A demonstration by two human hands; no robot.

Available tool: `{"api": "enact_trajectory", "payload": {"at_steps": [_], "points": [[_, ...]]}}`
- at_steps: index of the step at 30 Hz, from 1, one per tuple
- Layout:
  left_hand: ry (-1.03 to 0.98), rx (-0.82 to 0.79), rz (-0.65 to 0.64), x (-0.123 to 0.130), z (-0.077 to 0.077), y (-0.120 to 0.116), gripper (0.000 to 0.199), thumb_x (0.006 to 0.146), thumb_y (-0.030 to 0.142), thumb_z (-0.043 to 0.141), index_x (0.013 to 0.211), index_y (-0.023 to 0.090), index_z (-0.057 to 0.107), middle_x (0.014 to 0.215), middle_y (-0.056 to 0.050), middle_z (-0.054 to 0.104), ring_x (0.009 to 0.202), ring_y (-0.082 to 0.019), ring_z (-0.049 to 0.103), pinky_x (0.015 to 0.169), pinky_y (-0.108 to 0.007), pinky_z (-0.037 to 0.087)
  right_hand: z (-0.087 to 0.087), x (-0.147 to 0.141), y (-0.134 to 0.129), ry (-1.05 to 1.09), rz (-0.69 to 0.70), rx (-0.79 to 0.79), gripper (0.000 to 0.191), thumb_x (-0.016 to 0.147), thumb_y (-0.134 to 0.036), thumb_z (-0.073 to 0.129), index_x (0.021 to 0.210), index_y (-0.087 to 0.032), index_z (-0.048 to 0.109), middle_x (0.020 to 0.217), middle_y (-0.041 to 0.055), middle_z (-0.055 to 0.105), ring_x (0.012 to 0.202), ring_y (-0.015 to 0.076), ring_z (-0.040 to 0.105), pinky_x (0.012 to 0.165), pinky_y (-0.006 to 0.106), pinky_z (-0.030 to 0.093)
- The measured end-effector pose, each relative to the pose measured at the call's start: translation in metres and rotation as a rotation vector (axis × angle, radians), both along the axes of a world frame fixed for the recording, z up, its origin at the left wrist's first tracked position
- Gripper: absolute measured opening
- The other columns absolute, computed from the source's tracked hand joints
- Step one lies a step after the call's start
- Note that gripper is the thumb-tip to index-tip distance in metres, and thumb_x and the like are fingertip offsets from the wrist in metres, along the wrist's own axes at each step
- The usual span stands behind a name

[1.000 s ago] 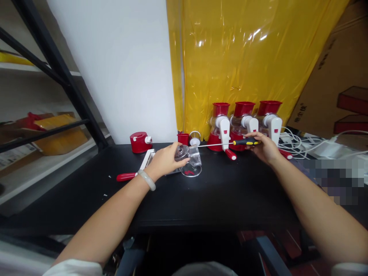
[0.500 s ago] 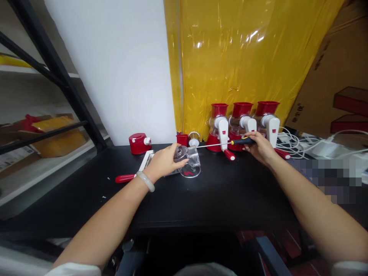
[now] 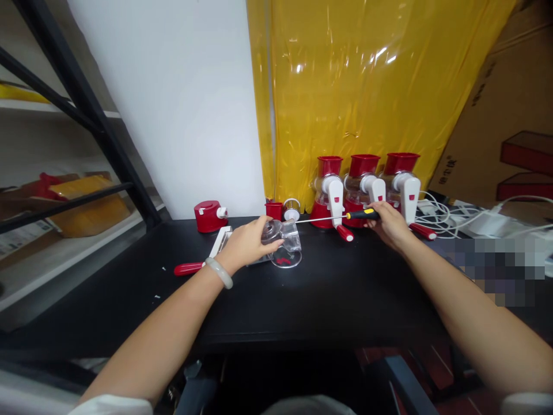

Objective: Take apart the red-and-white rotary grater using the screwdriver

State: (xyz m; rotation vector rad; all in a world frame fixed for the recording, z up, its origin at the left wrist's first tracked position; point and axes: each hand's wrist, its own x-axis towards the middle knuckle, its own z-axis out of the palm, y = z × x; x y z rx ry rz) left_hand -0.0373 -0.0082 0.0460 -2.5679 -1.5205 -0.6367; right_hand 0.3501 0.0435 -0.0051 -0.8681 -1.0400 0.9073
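My left hand (image 3: 248, 245), with a pale bracelet at the wrist, is closed on a clear plastic housing (image 3: 291, 235) lying on its side above the black table (image 3: 328, 300). The fingers of my right hand (image 3: 389, 223) wrap round the black-and-yellow handle of a screwdriver (image 3: 362, 214). Its long shaft points left, and the tip meets the upper edge of the housing. Behind my left hand lies a white crank with a red handle (image 3: 189, 268). A red base part (image 3: 208, 216) stands beyond it.
Three red-and-white drum graters (image 3: 330, 190) stand at the back right, handles toward me. A small red part (image 3: 273, 210) and a metal-and-white drum (image 3: 292, 210) are behind the housing. White cables (image 3: 458, 222) lie at the far right.
The grip of my right hand on the screwdriver handle has shifted, and more of the yellow marking shows. The housing and my left hand have hardly moved.
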Motion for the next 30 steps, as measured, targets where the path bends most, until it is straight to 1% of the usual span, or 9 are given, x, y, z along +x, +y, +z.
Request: {"api": "enact_trajectory", "payload": {"at_steps": [3,5,8,11,14,18,21,25,30], "points": [[0.006,0.004,-0.003,0.000,0.000,0.000,0.058,0.088,0.061,0.056,0.129,0.020,0.051,0.101,-0.010,0.072,0.090,-0.031,0.070,0.073,-0.039,0.051,0.006,-0.005,-0.007,0.090,0.038,-0.062,0.019,0.071,-0.032,0.073,0.082,-0.026,0.059,0.068,-0.0030,0.058,0.056,0.0127,0.055,0.053,0.029,0.053],[0.008,0.004,-0.007,0.000,0.000,0.000,0.058,0.088,0.061,0.056,0.130,0.020,0.051,0.100,-0.010,0.072,0.089,-0.030,0.070,0.073,-0.039,0.051,0.008,-0.005,-0.009,0.113,0.083,-0.058,0.020,0.070,-0.034,0.071,0.082,-0.026,0.059,0.071,-0.0024,0.060,0.059,0.0134,0.058,0.055,0.029,0.054],[0.013,0.005,-0.008,-0.001,0.000,0.000,0.059,0.088,0.061,0.056,0.130,0.020,0.051,0.098,-0.010,0.072,0.088,-0.030,0.070,0.072,-0.038,0.051,0.007,-0.003,-0.005,0.088,0.039,-0.048,0.031,0.074,-0.053,0.069,0.079,-0.024,0.059,0.068,-0.0006,0.060,0.055,0.0146,0.057,0.051,0.030,0.052],[0.022,0.008,-0.009,-0.001,0.000,0.000,0.058,0.089,0.061,0.056,0.129,0.020,0.052,0.096,-0.010,0.072,0.087,-0.030,0.070,0.071,-0.038,0.051,0.003,0.000,0.000,-0.026,-0.051,-0.033,0.043,0.077,-0.067,0.064,0.075,-0.025,0.060,0.050,-0.0019,0.048,0.045,0.0151,0.047,0.043,0.031,0.045],[0.018,0.011,-0.007,-0.001,0.000,0.000,0.057,0.088,0.060,0.056,0.128,0.020,0.052,0.098,-0.010,0.072,0.088,-0.030,0.070,0.071,-0.038,0.051,0.004,0.000,-0.002,-0.081,-0.065,-0.011,0.031,0.075,-0.054,0.074,0.075,-0.026,0.061,0.045,-0.0042,0.043,0.041,0.0134,0.040,0.044,0.031,0.045],[0.021,0.005,-0.006,0.000,0.001,-0.002,0.057,0.088,0.060,0.056,0.128,0.020,0.052,0.100,-0.010,0.072,0.089,-0.030,0.070,0.072,-0.038,0.051,0.012,-0.004,-0.011,0.070,0.062,-0.020,0.020,0.067,-0.034,0.075,0.079,-0.025,0.061,0.064,-0.0030,0.059,0.053,0.0130,0.054,0.051,0.029,0.051],[0.012,0.002,-0.012,0.000,0.001,-0.002,0.057,0.089,0.060,0.056,0.129,0.020,0.051,0.102,-0.010,0.072,0.090,-0.031,0.070,0.072,-0.038,0.051,0.015,-0.004,-0.013,0.090,0.099,-0.016,0.021,0.069,-0.038,0.072,0.081,-0.025,0.060,0.071,-0.0015,0.062,0.058,0.0150,0.059,0.053,0.030,0.053],[0.016,0.002,-0.006,-0.001,0.001,-0.001,0.058,0.088,0.061,0.056,0.130,0.020,0.052,0.101,-0.010,0.072,0.090,-0.031,0.070,0.072,-0.039,0.051,0.012,-0.003,-0.008,0.005,-0.014,-0.031,0.034,0.076,-0.056,0.071,0.077,-0.024,0.059,0.059,-0.0004,0.054,0.047,0.0147,0.052,0.044,0.031,0.048],[0.007,-0.005,-0.003,0.000,0.002,-0.002,0.059,0.088,0.061,0.056,0.130,0.021,0.051,0.103,-0.010,0.072,0.091,-0.031,0.070,0.073,-0.038,0.051,0.007,-0.008,-0.004,0.063,-0.071,-0.048,0.022,0.079,-0.040,0.072,0.074,-0.023,0.059,0.064,0.0000,0.054,0.049,0.0120,0.051,0.042,0.026,0.046]]}}
